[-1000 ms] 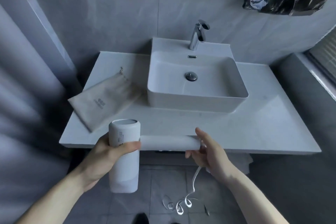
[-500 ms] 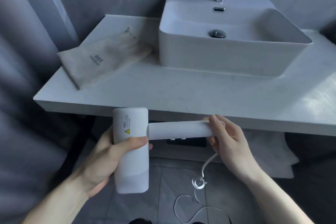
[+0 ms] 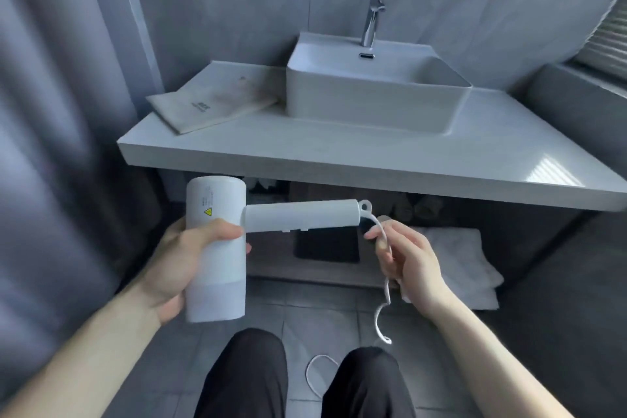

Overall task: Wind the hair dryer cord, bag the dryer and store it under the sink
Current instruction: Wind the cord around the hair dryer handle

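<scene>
I've got the left hand wrapped around the barrel of the white hair dryer, fingers clamped on it, barrel upright, handle sticking out to the right, all of it held in front of the desk edge and below it. The right hand sits just past the handle's end, its fingers pinched together on the white cord where it leaves the handle. From there the cord drops past my palm, kinks, and a loose loop of it lies on the grey floor tiles between my knees. Up on the desk, the beige drawstring bag lies flat at the left, touching the basin, the tap standing behind. Under the desk I see a shelf with folded white towels at the right
</scene>
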Tool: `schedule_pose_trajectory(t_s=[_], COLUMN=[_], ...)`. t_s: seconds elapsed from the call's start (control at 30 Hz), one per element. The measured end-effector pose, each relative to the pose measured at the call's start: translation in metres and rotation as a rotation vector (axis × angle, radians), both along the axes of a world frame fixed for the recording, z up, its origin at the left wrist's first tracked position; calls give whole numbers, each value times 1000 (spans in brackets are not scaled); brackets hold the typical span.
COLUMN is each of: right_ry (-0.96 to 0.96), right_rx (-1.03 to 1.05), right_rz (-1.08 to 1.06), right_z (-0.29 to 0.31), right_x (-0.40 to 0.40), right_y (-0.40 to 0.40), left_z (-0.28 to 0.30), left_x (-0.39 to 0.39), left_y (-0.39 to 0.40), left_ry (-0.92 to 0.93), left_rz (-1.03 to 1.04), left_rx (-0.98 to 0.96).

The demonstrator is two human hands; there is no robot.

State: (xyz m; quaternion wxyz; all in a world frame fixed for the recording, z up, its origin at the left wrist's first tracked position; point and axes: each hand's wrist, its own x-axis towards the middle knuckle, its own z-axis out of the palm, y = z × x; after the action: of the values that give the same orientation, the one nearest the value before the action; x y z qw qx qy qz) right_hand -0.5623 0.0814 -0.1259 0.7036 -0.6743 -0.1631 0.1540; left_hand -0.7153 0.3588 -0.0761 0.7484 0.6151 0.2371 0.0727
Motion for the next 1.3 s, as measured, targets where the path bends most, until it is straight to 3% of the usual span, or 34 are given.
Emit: schedule_pose_trajectory(t_s=[0.27,0.4,0.6,0.77,1.0,1.3], right_ry=[-282,-252,-205,-291,-323,-676], right_rx=[-156,-104,24,-115,-309,-735], right_rz=[-240,-258,-331,-233,-74,145], right_z=[-6,3,42,28,10,101], right_x=[-40,-52,-58,-79,-127,-157], right_y=[-8,-10,-26,-11,8,-7], left_z=[29,37,44,60,73,49], left_x=[-29,-42,-73,-79,-66,-52], left_y=[-23,-26,-28,-40,-53,-65], left_ry=[-88,-117,-136,-189,-267,-351], left_rz=[61,92,-16,-34,107,180], left_rx=[-67,-20,-57,-35,8,385])
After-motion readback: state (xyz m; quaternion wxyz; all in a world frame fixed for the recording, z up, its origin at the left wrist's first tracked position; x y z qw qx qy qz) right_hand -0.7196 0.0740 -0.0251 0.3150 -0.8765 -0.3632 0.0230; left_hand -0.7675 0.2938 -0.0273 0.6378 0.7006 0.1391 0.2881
